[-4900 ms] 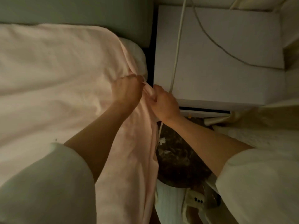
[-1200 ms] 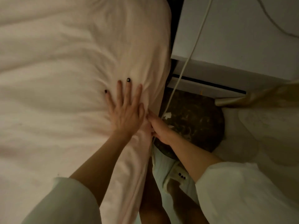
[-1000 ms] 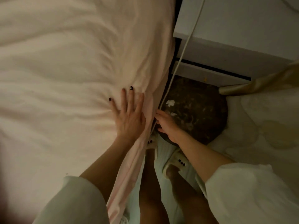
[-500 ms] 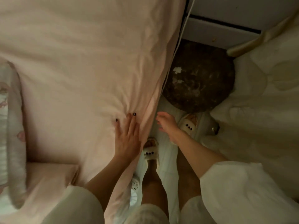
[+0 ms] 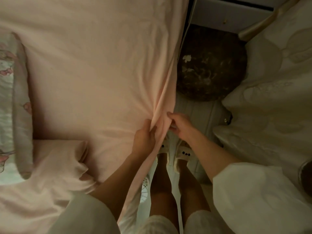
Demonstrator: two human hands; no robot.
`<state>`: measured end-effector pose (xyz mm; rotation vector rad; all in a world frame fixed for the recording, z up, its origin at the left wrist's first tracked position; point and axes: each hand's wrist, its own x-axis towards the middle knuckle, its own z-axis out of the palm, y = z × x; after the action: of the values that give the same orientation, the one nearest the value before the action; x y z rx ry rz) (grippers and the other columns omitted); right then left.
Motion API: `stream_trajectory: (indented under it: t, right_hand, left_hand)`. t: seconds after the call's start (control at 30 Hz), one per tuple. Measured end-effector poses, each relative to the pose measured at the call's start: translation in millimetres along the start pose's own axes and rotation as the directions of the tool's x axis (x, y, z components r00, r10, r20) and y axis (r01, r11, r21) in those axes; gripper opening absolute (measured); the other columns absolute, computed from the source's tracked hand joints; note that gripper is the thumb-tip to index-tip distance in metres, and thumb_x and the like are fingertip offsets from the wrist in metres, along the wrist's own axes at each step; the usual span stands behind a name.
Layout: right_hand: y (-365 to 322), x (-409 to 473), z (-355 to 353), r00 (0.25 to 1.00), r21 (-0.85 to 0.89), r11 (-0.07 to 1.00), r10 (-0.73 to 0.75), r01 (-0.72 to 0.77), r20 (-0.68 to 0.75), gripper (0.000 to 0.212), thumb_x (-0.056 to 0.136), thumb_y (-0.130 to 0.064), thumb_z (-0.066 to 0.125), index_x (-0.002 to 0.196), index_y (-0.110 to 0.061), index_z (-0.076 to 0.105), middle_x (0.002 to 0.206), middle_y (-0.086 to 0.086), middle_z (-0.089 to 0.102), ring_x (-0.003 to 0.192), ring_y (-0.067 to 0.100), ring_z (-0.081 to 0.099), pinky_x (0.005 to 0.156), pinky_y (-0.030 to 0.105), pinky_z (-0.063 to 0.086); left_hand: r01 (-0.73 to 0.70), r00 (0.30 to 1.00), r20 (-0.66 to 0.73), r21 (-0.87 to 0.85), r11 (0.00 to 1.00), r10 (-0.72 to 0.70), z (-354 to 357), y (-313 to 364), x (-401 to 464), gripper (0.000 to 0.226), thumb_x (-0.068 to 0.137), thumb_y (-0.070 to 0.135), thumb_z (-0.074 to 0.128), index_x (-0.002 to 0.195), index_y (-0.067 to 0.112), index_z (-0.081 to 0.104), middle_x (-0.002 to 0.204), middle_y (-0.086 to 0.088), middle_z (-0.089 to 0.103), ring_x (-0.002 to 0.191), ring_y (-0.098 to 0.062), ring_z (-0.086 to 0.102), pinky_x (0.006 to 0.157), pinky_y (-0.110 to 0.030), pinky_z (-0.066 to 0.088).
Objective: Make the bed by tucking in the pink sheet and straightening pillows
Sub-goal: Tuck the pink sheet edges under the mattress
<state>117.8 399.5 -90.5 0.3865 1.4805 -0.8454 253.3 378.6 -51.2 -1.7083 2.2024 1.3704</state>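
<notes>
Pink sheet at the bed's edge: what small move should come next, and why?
Probably push the gathered fold down the side of the bed and tuck it under. Both the left hand and right hand pinch the sheet at the edge, where it bunches into a raised ridge and hangs loose below.

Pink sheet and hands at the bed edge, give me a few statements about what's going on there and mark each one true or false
1. Both hands grip the pink sheet at the bed's edge. True: the left hand and right hand pinch a raised fold between them.
2. The left hand lies flat on the mattress. False: its fingers curl round the fold.
3. A dark round rug lies on the floor beside the bed. True.
4. The person is barefoot. False: they wear pale slippers.
5. A patterned pillow lies at the far left. True.
</notes>
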Motion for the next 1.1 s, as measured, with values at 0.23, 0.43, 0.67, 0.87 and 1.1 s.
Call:
stream_trajectory:
  t: [0.23,0.43,0.67,0.87,1.1]
  right_hand:
    - [11.9,32.5,-92.4,0.927,-0.134,0.991,-0.074,0.026,-0.368,0.016,0.094,-0.01,0.046,0.103,-0.004,0.058,0.113,0.015,0.061,0.088,0.022,0.058,0.084,0.036,0.054]
    - [21.6,20.9,-100.2,0.975,0.114,0.991,-0.04,0.067,-0.217,0.036,0.099,-0.024,0.044,0.131,-0.007,0.043,0.12,0.013,0.056,0.108,0.028,0.058,0.085,0.038,0.053]
    - [54.0,-11.3,-91.4,0.991,-0.172,0.984,0.06,-0.04,0.116,0.026,0.089,-0.032,0.056,0.108,-0.014,0.058,0.113,0.011,0.062,0.102,0.028,0.059,0.086,0.04,0.05]
    - [114.6,-30.3,-93.8,0.989,-0.335,0.937,0.132,-0.103,0.066,0.042,0.087,-0.019,0.06,0.127,-0.007,0.049,0.12,0.011,0.059,0.109,0.025,0.056,0.096,0.037,0.045]
    - [140.7,-45.8,-118.3,0.909,-0.052,0.976,-0.218,0.214,-0.355,0.034,0.089,-0.021,0.057,0.121,-0.012,0.052,0.108,0.005,0.057,0.099,0.023,0.057,0.084,0.038,0.052]
  left_hand:
    - [-0.025,0.924,0.371,0.299,0.954,-0.092,53.5,-22.9,7.2,0.039,0.099,0.031,0.037,0.135,0.019,0.041,0.134,-0.007,0.053,0.121,-0.027,0.048,0.101,-0.034,0.038]
    - [-0.089,0.913,0.396,0.42,0.903,-0.095,80.7,-32.1,-16.7,0.063,0.094,0.049,0.039,0.148,0.026,0.016,0.158,0.002,0.01,0.144,-0.022,0.012,0.117,-0.042,0.013]
    - [-0.157,0.898,0.427,0.54,0.827,-0.108,68.4,-52.6,-62.9,0.077,0.087,0.062,0.042,0.148,0.029,0.011,0.159,-0.001,0.007,0.144,-0.025,0.009,0.116,-0.053,0.01]
    - [-0.244,0.877,0.462,0.665,0.705,-0.132,58.0,-82.0,-100.6,0.092,0.079,0.071,0.045,0.148,0.023,0.008,0.157,-0.003,0.011,0.144,-0.026,0.011,0.115,-0.05,0.008]
    - [-0.182,0.939,0.333,0.686,0.705,-0.082,62.7,-105.7,-140.8,0.063,0.088,0.03,0.056,0.141,0.024,0.023,0.132,-0.005,0.048,0.113,-0.025,0.051,0.092,-0.04,0.045]
